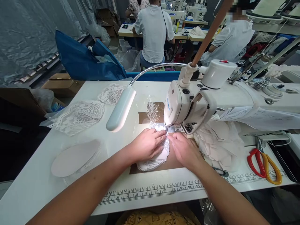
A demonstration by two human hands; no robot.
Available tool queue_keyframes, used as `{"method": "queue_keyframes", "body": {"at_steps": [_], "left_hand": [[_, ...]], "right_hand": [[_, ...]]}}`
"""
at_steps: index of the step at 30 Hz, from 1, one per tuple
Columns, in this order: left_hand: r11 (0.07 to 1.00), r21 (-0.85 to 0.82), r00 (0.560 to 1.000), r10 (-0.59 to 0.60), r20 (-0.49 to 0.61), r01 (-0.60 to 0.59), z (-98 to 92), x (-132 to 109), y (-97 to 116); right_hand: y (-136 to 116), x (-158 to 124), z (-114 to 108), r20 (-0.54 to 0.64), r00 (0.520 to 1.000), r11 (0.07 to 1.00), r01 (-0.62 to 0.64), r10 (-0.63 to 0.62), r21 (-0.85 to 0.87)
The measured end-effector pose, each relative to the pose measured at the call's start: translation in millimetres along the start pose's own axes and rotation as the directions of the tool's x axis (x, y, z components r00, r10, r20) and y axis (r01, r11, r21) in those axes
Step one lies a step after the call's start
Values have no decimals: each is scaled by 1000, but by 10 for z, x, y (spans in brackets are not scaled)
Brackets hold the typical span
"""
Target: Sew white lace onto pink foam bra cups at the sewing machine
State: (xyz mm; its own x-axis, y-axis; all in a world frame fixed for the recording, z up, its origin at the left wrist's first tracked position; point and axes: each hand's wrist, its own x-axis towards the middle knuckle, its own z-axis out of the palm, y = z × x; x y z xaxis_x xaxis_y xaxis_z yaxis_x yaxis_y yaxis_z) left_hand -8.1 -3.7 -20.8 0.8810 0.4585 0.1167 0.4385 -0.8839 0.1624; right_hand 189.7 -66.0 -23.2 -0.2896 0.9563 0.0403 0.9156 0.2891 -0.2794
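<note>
Right, so the white lace piece [150, 165] lies on the sewing table [86, 93], at the foot of the industrial sewing machine [199, 97], its long axis running away from the person, the rounded broad end towards the lap and the far end up beside the presser foot [167, 128]; whether its edge sits under the foot I can't tell from here. A plain white panel [161, 157] lies over the lace, partly under the left hand [147, 144], whose fingers are straight and close together, pressed flat, tips pointing at the needle. The right hand [184, 148] comes in from the other side, fingers curled, thumb and forefinger at the lace's right edge; I can't tell whether they pinch it. Left of the lamp [120, 109] lie two more lace pieces, the nearer [79, 115] and the farther [111, 93], and a pale oval pad [72, 159], its long axis slanting up to the right. A loose heap of pale fabric pieces [220, 142] sits right of the hands, near the scissors [264, 165]. Beyond the table's left edge, a cardboard carton [63, 87] stands beside bunched clear plastic [42, 97], while the big blue sack [77, 59] gapes, showing something pale inside. Under the far bench is a translucent bin [124, 45], its contents unclear to me.
</note>
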Motion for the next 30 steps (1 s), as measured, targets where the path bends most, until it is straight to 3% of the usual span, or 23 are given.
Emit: {"method": "queue_keyframes", "body": {"at_steps": [7, 30], "left_hand": [[1000, -4, 997, 29, -70, -29, 20, 42, -59], [996, -88, 991, 4, -136, -16, 64, 66, -143]], "right_hand": [[31, 33, 68, 3, 1000, 998, -8, 8, -58], [73, 32, 120, -60, 997, 999, 43, -44, -30]]}}
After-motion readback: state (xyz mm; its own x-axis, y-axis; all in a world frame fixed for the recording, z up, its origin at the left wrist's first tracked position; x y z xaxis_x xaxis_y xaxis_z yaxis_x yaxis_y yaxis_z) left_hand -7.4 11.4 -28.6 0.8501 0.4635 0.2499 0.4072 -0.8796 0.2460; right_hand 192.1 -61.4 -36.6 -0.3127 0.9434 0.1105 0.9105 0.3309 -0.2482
